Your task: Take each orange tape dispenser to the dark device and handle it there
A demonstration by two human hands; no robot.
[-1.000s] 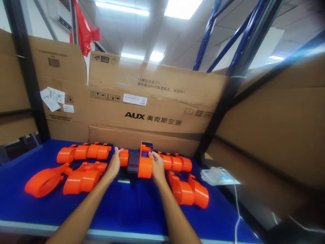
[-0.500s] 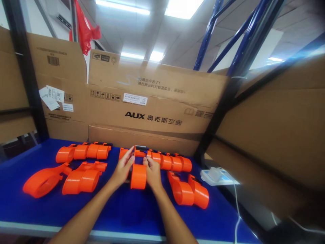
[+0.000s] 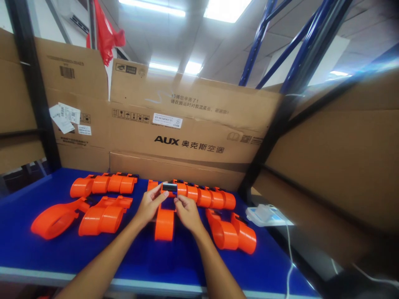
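Between my hands is an orange tape dispenser [image 3: 164, 226], its round body hanging low and its black head with a pale toothed edge [image 3: 170, 187] facing me at the top. My left hand [image 3: 150, 206] grips the left side of the head, thumb across its front. At the lower right of the head, my right hand [image 3: 188, 211] is closed, fingertips pinched against the dispenser; what lies under them is partly hidden. Just behind stands a row of similar orange dispensers [image 3: 204, 198], partly covered by my hands and the held one.
More orange dispensers sit at back left [image 3: 107, 184], front left [image 3: 101, 218] and right [image 3: 230, 234] on the blue tabletop [image 3: 131, 261]. A white power strip [image 3: 264, 215] with a cable lies at the right edge. Cardboard panels [image 3: 193, 166] and dark posts [image 3: 264, 145] enclose the table.
The held dispenser has tilted: its toothed head now faces me, and its round body has swung lower and slightly left. My left thumb has moved onto the head's front.
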